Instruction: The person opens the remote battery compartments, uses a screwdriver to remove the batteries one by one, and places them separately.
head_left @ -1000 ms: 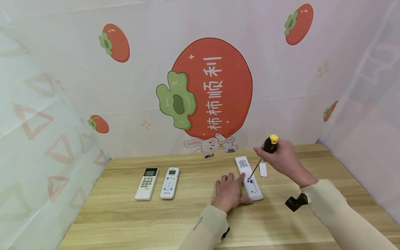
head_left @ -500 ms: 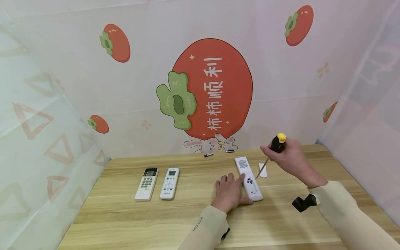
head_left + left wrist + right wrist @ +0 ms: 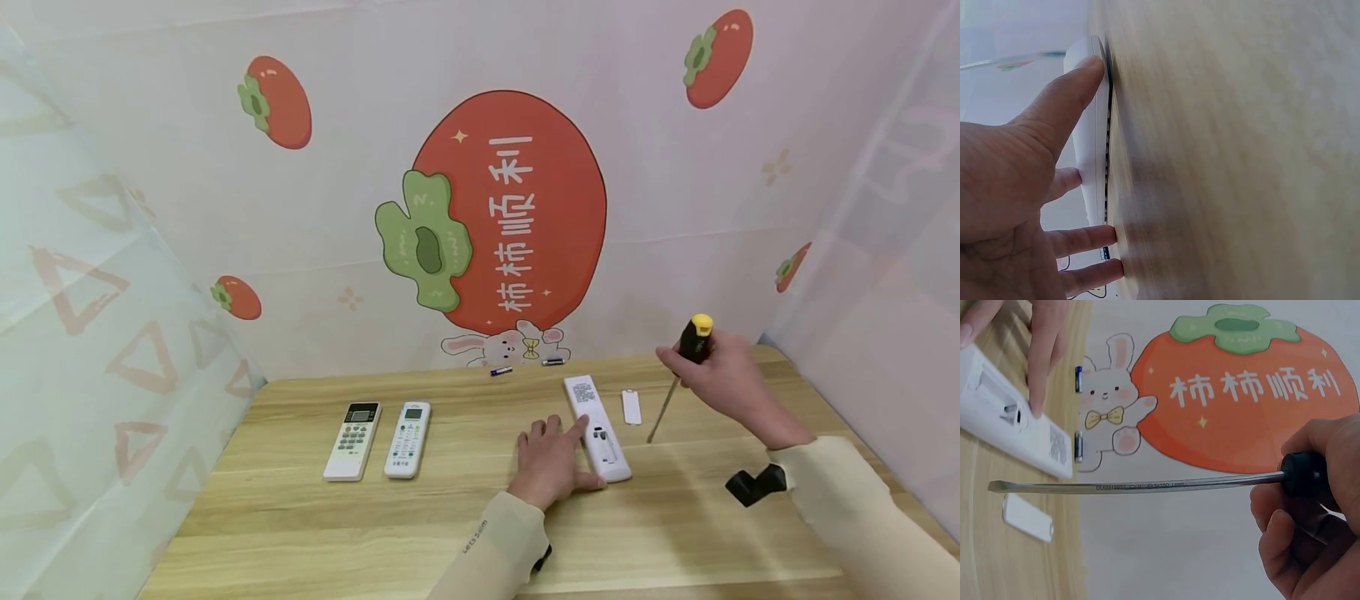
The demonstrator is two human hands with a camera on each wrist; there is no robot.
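Observation:
A white remote control lies face down on the wooden table with its battery compartment uncovered. My left hand lies along its left side. The index fingertip touches the edge near the compartment, and the thumb rests against the lower end, fingers spread and mostly straight. Off to the right, my right hand grips a flathead screwdriver by its black handle with a yellow end. In the right wrist view the bare metal shaft points away from the hand, its flat tip apart from the remote.
The white battery cover lies right of the remote. Two small batteries, one purplish-blue and one dark, lie by the back wall. Two other remotes, one wider and one narrower, lie face up at left.
The screwdriver tip has left the battery compartment. My right hand has moved to the right with the screwdriver, past the battery cover. My left hand and the remote have stayed put.

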